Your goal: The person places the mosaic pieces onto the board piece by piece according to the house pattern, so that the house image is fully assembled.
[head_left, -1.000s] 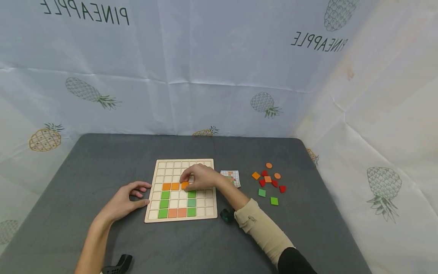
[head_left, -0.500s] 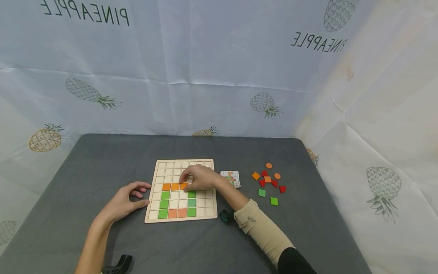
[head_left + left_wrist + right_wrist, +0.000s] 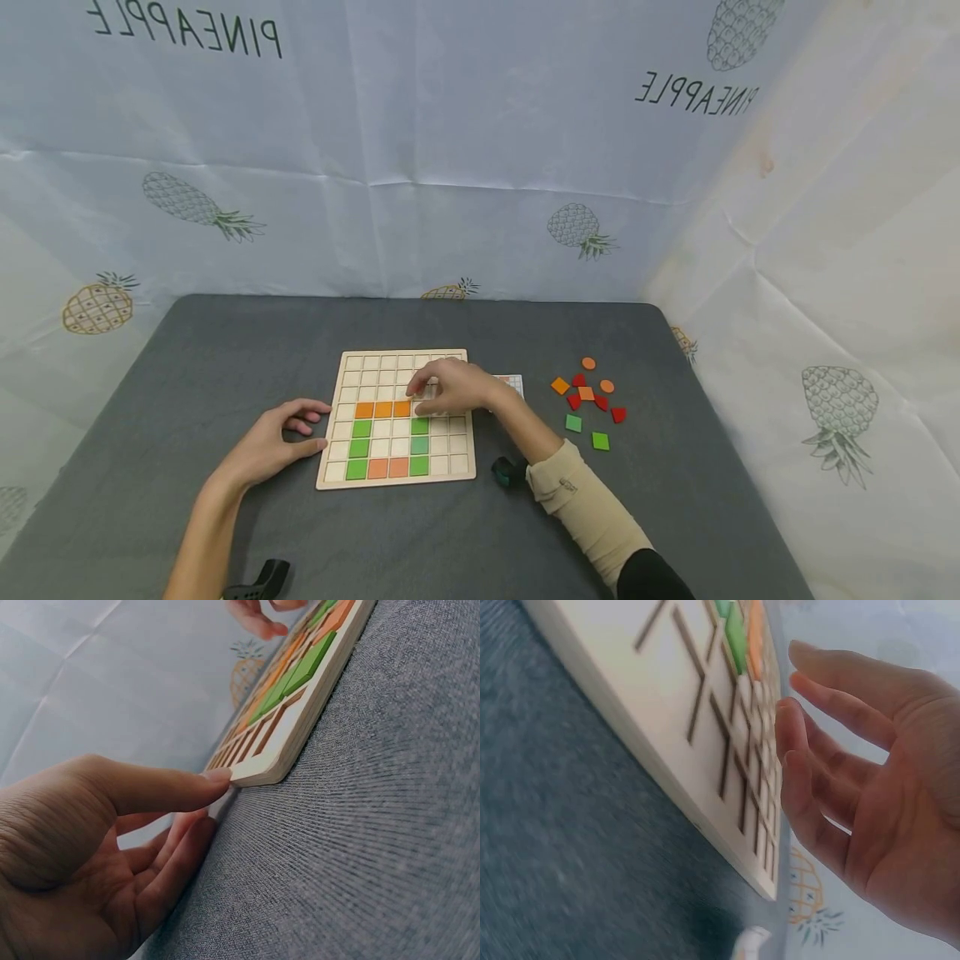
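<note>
A wooden grid board (image 3: 336, 474) lies on the table, with orange squares (image 3: 383, 409) in a row and green squares (image 3: 359, 447) down two columns below. Two salmon squares (image 3: 378, 468) sit in its bottom row. My left hand (image 3: 264, 443) rests beside the board's left edge; in the left wrist view the thumb (image 3: 161, 787) touches the rim. Over the board, just right of the orange row, hovers my right hand (image 3: 456, 387). Its fingers (image 3: 810, 791) are loosely bent and hold nothing in the right wrist view. It hides some of the upper right cells.
A small pattern card (image 3: 515, 383) lies right of the board, partly behind the right forearm. Further right are loose pieces: orange discs (image 3: 588, 363), red pieces (image 3: 618, 415), orange squares (image 3: 559, 386) and green squares (image 3: 600, 441). A black object (image 3: 262, 579) is near the left forearm.
My right hand has let go of the third orange square, which now lies level in its row, and has shifted slightly right, covering more of the card. The left hand stays put.
</note>
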`<state>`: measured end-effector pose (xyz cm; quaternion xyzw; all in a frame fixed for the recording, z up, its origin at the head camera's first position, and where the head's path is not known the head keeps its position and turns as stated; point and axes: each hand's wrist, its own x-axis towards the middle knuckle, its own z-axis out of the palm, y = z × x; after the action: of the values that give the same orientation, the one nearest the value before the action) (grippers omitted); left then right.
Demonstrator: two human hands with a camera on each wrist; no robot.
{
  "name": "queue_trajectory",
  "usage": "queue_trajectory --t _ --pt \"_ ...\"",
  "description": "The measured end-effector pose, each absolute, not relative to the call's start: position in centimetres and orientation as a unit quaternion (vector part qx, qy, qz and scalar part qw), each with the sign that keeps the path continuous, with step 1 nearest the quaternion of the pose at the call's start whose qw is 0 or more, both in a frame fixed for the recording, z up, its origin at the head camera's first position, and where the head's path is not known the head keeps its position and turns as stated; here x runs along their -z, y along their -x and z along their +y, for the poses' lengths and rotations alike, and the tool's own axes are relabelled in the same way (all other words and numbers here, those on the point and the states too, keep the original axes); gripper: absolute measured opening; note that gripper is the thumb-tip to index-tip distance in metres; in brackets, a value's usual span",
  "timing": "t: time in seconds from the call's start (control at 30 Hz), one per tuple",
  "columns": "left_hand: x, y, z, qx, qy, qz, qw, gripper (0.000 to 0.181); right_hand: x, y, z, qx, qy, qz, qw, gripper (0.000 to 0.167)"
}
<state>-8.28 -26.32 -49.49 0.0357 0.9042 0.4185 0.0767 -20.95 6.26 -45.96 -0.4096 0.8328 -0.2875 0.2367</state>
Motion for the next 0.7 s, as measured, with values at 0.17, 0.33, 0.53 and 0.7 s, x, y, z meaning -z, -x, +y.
queue_trajectory --t 0.17,0.33,0.53,0.7 --pt "49.5 8.3 -26.3 -0.417 -0.034 0.905 0.077 0.054 45.0 20.7 7.8 0.310 0.394 0.830 0.242 0.031" --pt "49.4 8.3 -26.3 -0.419 -0.034 0.904 0.081 0.053 44.2 20.8 9.9 0.316 0.385 0.836 0.230 0.035" --pt "49.5 8.1 -26.3 -0.422 -0.035 0.902 0.084 0.052 43.0 21.0 12.8 0.328 0.369 0.844 0.212 0.039" --pt "49.5 8.1 -26.3 -0.423 -0.033 0.901 0.084 0.053 42.2 21.2 15.6 0.351 0.338 0.851 0.195 0.040"
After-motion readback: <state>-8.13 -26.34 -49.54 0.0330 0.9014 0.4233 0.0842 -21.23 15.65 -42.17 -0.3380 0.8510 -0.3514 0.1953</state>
